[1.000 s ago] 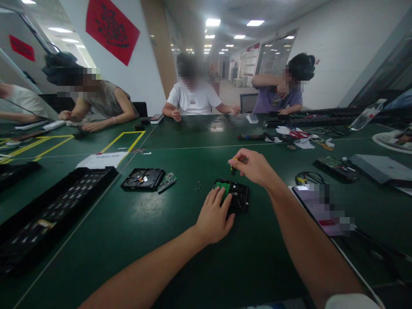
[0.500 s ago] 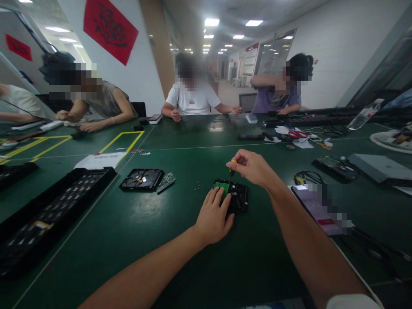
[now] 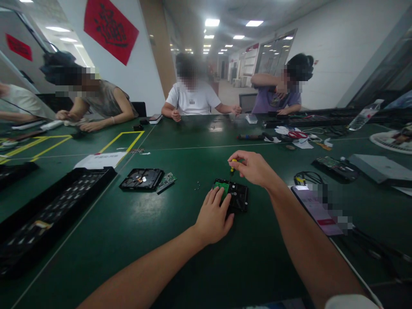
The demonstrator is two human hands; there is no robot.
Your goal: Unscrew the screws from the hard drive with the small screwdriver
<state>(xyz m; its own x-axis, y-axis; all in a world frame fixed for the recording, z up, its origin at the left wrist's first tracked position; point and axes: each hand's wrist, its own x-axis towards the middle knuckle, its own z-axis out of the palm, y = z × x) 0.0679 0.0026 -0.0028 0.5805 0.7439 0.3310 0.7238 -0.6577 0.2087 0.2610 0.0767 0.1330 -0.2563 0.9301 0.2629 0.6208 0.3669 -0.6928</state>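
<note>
A black hard drive (image 3: 238,195) with a green circuit board (image 3: 222,187) lies on the green table (image 3: 180,253) in front of me. My left hand (image 3: 213,216) rests on its near left corner, fingers laid flat over it. My right hand (image 3: 252,167) hovers just behind the drive, fingers pinched round a small screwdriver with a yellow and black handle (image 3: 232,165), its tip pointing down at the drive's far left edge. A few tiny screws (image 3: 197,186) lie loose on the table to the left of the drive.
A second opened drive (image 3: 141,178) and a loose circuit board (image 3: 166,181) lie to the left, beside a long black tray (image 3: 48,214). A phone (image 3: 317,208) lies at my right forearm, with cables and parts beyond. Three people sit along the far side.
My right hand has turned slightly on the screwdriver handle, which shows more yellow now. The left hand and the drive stay where they were.
</note>
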